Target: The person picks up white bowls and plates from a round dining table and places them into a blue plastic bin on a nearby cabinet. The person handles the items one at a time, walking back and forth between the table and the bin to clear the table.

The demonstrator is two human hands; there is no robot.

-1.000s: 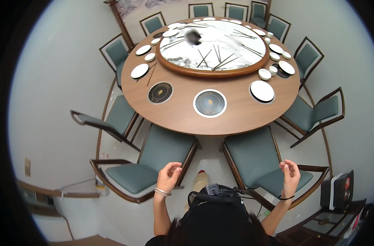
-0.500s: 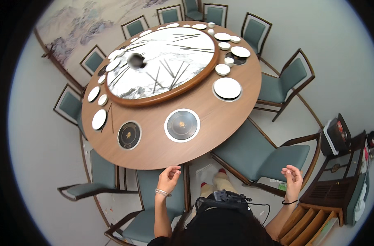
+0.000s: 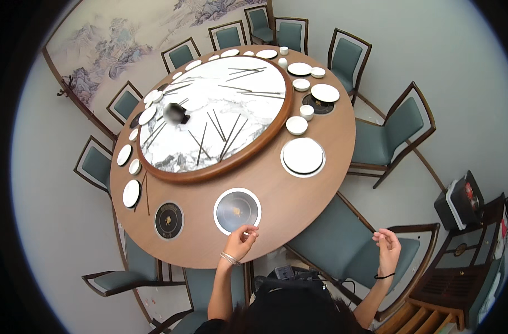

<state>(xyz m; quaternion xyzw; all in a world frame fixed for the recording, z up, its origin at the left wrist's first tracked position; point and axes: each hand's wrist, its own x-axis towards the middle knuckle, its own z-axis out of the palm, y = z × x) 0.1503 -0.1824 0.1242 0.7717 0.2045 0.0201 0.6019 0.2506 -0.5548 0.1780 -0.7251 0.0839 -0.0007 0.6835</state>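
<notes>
My left hand (image 3: 241,243), with a bracelet at the wrist, hovers over the near edge of a round wooden table (image 3: 282,222). Its fingers are loosely bent and apart from the thumb, with nothing seen in them. Just beyond it a grey disc with a pale rim (image 3: 237,211) is set in the tabletop; a dark round disc (image 3: 169,220) is to its left. My right hand (image 3: 387,247), a dark band at its wrist, is raised above a green chair (image 3: 343,239), its fingers loosely curved and holding nothing visible.
A marble turntable (image 3: 209,122) carries several dark chopsticks (image 3: 232,136) and a small dark, blurred object (image 3: 175,113). White plates (image 3: 302,155) and bowls (image 3: 297,126) line the table. Chairs (image 3: 401,131) surround it. A bin (image 3: 460,200) and dark cabinet (image 3: 460,261) stand at right.
The view has tilted up, so the table sits lower in it. My left hand has come over the table's near edge. My right hand has turned, its fingers now pointing more to the left.
</notes>
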